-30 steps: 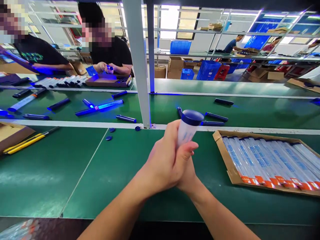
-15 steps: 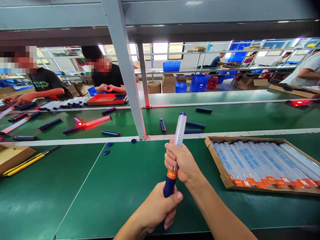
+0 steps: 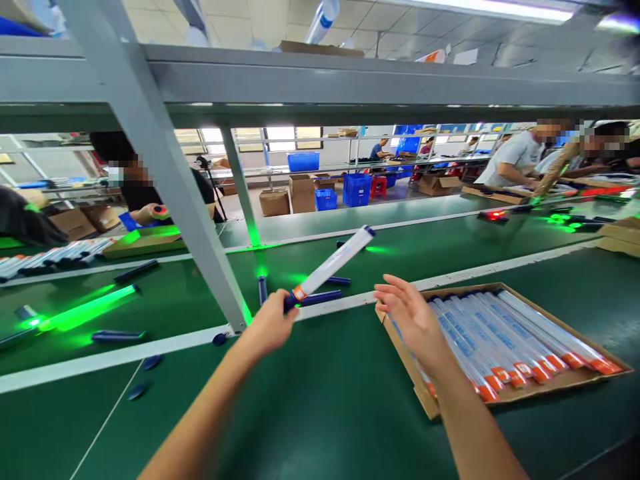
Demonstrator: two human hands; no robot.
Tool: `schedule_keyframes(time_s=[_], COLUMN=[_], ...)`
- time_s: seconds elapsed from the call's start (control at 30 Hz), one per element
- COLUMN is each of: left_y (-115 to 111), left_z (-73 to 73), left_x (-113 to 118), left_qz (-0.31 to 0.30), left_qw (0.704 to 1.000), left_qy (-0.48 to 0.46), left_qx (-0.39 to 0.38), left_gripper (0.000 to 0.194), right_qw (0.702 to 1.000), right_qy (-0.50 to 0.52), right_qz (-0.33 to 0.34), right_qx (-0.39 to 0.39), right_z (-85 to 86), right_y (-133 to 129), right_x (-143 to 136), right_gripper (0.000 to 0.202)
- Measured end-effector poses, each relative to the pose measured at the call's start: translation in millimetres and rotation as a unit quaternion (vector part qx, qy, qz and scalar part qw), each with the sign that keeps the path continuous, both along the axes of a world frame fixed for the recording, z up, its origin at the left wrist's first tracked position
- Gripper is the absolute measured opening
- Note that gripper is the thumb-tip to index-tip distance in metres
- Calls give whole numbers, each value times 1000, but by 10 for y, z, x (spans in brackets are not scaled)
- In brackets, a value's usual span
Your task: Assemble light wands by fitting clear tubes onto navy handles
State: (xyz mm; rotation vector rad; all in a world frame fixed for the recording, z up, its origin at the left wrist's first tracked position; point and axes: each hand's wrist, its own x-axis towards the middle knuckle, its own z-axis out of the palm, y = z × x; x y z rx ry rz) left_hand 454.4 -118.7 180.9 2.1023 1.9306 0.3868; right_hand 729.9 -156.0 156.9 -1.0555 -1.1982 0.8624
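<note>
My left hand (image 3: pixel 270 325) is closed round the dark blue handle of a light baton (image 3: pixel 333 265). The baton has a clear whitish tube, an orange band above the handle and a dark cap. It tilts up to the right over the belt. My right hand (image 3: pixel 407 319) is off the baton, its fingers spread, above the left edge of a cardboard tray (image 3: pixel 425 403). Clear tubes (image 3: pixel 493 333) with blue print and orange ends lie side by side in that tray. Dark blue handles (image 3: pixel 323 297) lie on the belt just behind my left hand.
A metal post (image 3: pixel 175 173) rises left of my left hand, under a shelf beam (image 3: pixel 350 83). Loose dark caps (image 3: pixel 136 391) lie at left. A green-lit baton (image 3: pixel 90 310) rests on the belt (image 3: pixel 425 243). Co-workers (image 3: pixel 515 160) sit across the line.
My right hand has let go of the baton and moved right to the tray. My left hand has carried the baton forward and left. The lit baton on the belt went from red to green.
</note>
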Motion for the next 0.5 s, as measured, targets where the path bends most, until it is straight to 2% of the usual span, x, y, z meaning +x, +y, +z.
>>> schedule_keyframes(time_s=[0.07,0.13,0.23,0.3,0.37,0.43,0.5], left_y=[668,1208,1746,1950,2050,2054,1974], left_z=[94,111,27,-64,-162,-261,-349], left_x=[-57,-101,-160,-183,-163,-94,-6], left_qz=[27,48,56,37,-2,-64,-130], left_qw=[998,993,985,980,978,975,971], left_qy=[57,105,161,189,207,210,198], left_qx=[16,9,-37,-46,-32,-22,-31], left_gripper=[30,36,34,35,44,47,36], right_qw=[987,950,878,842,808,779,767], right_qy=[-99,-228,-389,-432,-449,-456,-450], right_qz=[-116,-194,-241,-273,-326,-369,-387], right_qx=[-52,-91,-142,-173,-197,-220,-242], right_z=[-192,-382,-558,-603,-625,-648,-671], right_y=[93,112,81,93,148,225,292], right_x=[554,1071,1727,2109,2467,2780,3007], right_gripper=[47,42,35,30,27,22,11])
